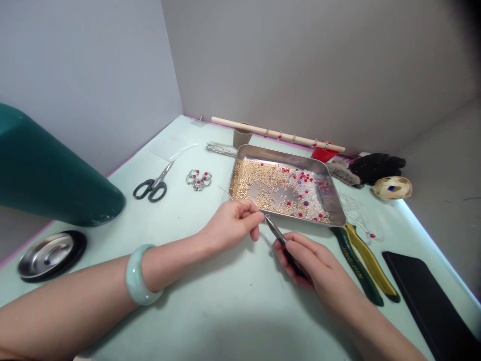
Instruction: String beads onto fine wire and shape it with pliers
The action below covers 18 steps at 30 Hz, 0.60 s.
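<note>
My left hand (240,220), with a pale green bangle (140,276) at the wrist, is closed in a pinch on a thin wire. A small loop of this wire (267,216) shows beside the fingertips. My right hand (306,258) grips needle-nose pliers (276,230) with dark and red handles, their tips at the loop. Whether the jaws clamp the wire is too small to tell. Just behind both hands stands a metal tray (287,155) of gold, clear and red beads. A ring of beaded wire pieces (199,179) lies left of the tray.
Black-handled scissors (154,185) and a green cylinder (56,170) are on the left, with a metal lid (50,255) in front. Green-and-yellow pliers (364,265) and a black flat object (428,301) lie right. A wooden rod (278,134) and a wire bundle (221,149) are behind.
</note>
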Each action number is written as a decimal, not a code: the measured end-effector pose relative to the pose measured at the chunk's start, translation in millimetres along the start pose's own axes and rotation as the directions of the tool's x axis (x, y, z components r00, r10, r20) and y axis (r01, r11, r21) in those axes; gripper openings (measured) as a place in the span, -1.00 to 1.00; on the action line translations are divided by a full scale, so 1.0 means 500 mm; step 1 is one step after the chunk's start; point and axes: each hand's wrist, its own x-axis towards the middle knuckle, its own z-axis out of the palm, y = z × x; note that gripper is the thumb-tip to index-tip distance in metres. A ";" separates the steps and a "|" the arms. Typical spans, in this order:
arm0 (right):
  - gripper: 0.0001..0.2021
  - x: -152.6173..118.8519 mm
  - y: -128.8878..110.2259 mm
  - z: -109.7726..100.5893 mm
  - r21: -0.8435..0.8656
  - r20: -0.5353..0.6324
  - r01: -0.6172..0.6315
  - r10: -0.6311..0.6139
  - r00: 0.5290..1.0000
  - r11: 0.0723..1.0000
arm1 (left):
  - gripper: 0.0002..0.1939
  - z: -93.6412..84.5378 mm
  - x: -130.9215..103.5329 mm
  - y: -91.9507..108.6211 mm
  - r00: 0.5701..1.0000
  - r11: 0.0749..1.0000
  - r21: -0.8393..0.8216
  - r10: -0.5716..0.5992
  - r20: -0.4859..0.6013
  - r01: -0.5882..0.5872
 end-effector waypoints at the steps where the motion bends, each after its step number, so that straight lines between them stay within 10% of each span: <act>1: -0.74 0.000 0.000 0.000 -0.002 -0.005 0.005 -0.005 1.000 1.000 | -0.84 0.000 0.000 0.002 0.999 0.998 -0.046 -0.031 0.016 0.032; 10: -0.72 -0.002 0.014 -0.003 -0.001 -0.018 0.031 -0.031 0.999 1.000 | -0.88 -0.001 0.000 0.011 0.996 0.976 -0.200 -0.079 0.032 0.083; 18: -0.81 -0.012 -0.003 -0.001 -0.467 -0.116 0.189 -0.271 0.955 0.864 | -0.87 -0.003 0.005 0.007 1.000 0.993 -0.118 -0.025 -0.012 0.023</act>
